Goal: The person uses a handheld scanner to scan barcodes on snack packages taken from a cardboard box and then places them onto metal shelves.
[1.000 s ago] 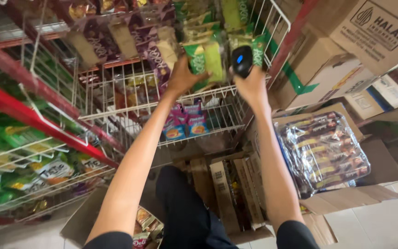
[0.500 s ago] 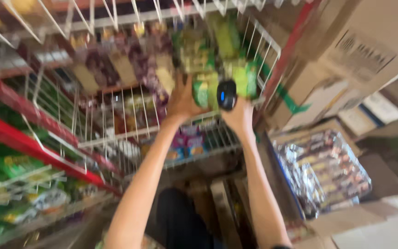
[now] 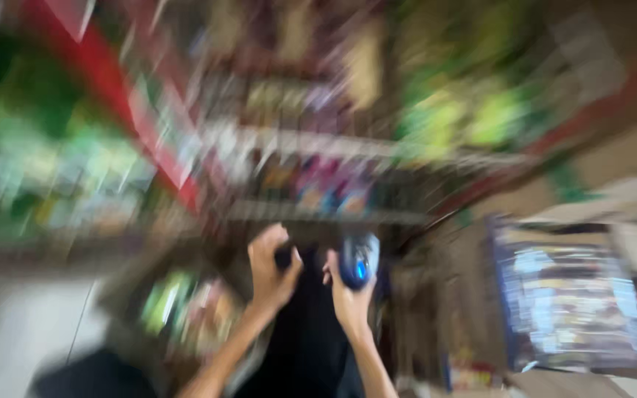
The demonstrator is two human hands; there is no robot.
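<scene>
Motion blur smears the whole view: shelf goods [image 3: 318, 184] are unreadable streaks, the dark device [image 3: 359, 262] in the right hand [image 3: 348, 295] lacks detail, and both forearms are cut off by the bottom edge.

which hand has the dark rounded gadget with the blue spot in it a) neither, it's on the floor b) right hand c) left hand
b: the right hand is wrapped around the dark gadget, while the left hand is beside it, curled around something small and dark that is too blurred to identify.

Blurred wire shelves [image 3: 318, 214] of bright snack packets [image 3: 473, 118] — and a wrapped carton of bars [image 3: 569, 302] at right.
</scene>
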